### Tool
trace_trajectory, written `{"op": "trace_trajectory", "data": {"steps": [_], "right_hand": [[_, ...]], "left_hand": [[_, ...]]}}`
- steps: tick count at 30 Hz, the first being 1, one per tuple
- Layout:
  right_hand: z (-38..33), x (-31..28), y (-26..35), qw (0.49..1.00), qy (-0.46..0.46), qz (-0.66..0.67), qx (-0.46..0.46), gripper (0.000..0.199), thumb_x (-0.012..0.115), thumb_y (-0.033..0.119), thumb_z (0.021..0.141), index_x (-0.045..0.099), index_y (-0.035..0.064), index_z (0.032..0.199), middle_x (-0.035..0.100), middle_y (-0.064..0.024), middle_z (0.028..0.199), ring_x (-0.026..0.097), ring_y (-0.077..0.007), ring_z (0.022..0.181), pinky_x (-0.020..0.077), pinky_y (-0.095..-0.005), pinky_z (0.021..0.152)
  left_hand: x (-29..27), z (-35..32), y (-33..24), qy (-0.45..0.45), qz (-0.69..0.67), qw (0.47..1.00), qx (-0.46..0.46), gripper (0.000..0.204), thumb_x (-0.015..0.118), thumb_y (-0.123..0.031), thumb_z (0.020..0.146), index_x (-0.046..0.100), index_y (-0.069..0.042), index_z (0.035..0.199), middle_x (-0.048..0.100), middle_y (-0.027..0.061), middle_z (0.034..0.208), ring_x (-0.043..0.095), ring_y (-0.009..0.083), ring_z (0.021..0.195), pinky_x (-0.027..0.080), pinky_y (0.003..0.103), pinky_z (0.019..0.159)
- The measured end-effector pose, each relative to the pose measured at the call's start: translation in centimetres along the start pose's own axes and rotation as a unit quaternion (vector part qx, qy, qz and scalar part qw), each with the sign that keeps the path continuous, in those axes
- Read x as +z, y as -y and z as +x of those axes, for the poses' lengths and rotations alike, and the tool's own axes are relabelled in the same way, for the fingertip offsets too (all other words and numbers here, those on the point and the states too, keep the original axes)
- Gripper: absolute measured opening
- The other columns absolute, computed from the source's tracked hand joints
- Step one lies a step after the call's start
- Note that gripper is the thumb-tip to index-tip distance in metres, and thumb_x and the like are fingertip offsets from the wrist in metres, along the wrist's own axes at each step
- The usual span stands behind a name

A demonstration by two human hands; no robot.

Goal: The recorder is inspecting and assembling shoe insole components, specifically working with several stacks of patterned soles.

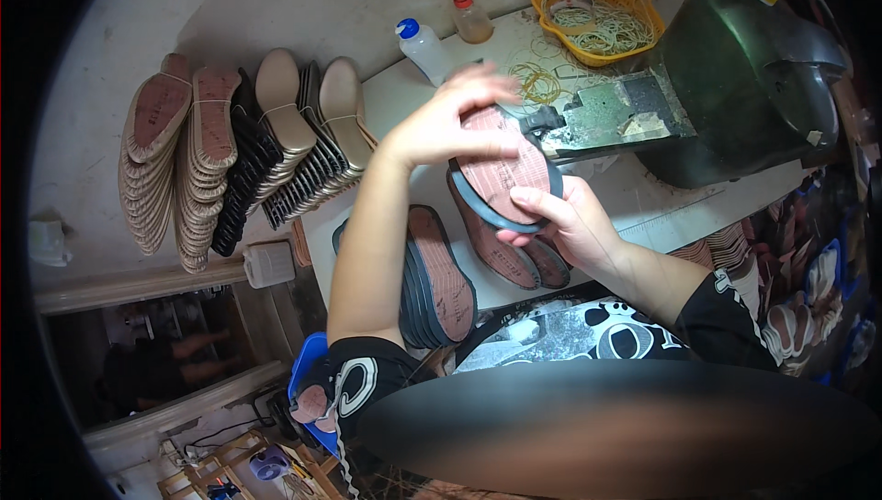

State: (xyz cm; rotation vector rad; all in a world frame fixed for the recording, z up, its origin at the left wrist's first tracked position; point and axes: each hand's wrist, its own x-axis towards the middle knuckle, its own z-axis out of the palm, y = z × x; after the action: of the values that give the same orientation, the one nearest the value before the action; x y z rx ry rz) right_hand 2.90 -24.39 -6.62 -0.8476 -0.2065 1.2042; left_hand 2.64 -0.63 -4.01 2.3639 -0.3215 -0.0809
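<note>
Across the held pink sole [491, 176] runs dark lettering [511, 167].

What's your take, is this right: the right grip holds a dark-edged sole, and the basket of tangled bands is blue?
Not quite: the basket of tangled bands is yellow-orange, not blue, as the head view shows. The right grip does hold a dark-edged sole.

From the sole [505, 177] in the right hand [581, 224], bundled insoles [276, 123] sit at nine o'clock, a stack [441, 275] on the table [643, 215] at seven, bottles [424, 48] near eleven, a basket [597, 57] containing cords [606, 30] at one, the machine [735, 101] between two and three.
</note>
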Motion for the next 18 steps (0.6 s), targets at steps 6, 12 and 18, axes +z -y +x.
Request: {"op": "trace_trajectory", "data": {"steps": [6, 12, 18], "right_hand": [[0.9, 0.3, -0.1, 0.999, -0.015, 0.036, -0.032, 0.030, 0.056, 0.020, 0.094, 0.059, -0.0052, 0.111, 0.067, -0.0137, 0.098, 0.068, -0.0189, 0.083, 0.0560, -0.0265, 0.073], [1.2, 0.0, 0.3, 0.998, 0.009, -0.019, -0.060, 0.033, 0.054, 0.019, 0.096, 0.057, -0.0061, 0.117, 0.065, -0.0148, 0.106, 0.067, -0.0186, 0.092, 0.0552, -0.0265, 0.080], [1.7, -0.1, 0.7, 0.999, -0.011, 0.007, -0.039, 0.033, 0.055, 0.023, 0.096, 0.060, -0.0048, 0.112, 0.067, -0.0146, 0.102, 0.069, -0.0185, 0.088, 0.0558, -0.0255, 0.076]], "left_hand": [[-2.2, 1.3, -0.3, 0.078, 0.051, 0.996, -0.001, 0.051, 0.081, -0.040, 0.065, 0.063, -0.005, 0.098, 0.058, 0.0079, 0.093, 0.048, 0.0217, 0.096, 0.040, 0.035, 0.087], [-3.3, 1.3, -0.5, 0.135, -0.066, 0.977, -0.152, 0.044, 0.078, -0.033, 0.074, 0.059, -0.004, 0.102, 0.059, 0.0042, 0.089, 0.054, 0.0131, 0.085, 0.045, 0.027, 0.077], [-2.8, -0.1, -0.1, 0.095, -0.101, 0.975, -0.172, 0.043, 0.075, -0.036, 0.077, 0.059, -0.002, 0.099, 0.059, 0.0034, 0.082, 0.052, 0.0115, 0.078, 0.044, 0.027, 0.071]]}}
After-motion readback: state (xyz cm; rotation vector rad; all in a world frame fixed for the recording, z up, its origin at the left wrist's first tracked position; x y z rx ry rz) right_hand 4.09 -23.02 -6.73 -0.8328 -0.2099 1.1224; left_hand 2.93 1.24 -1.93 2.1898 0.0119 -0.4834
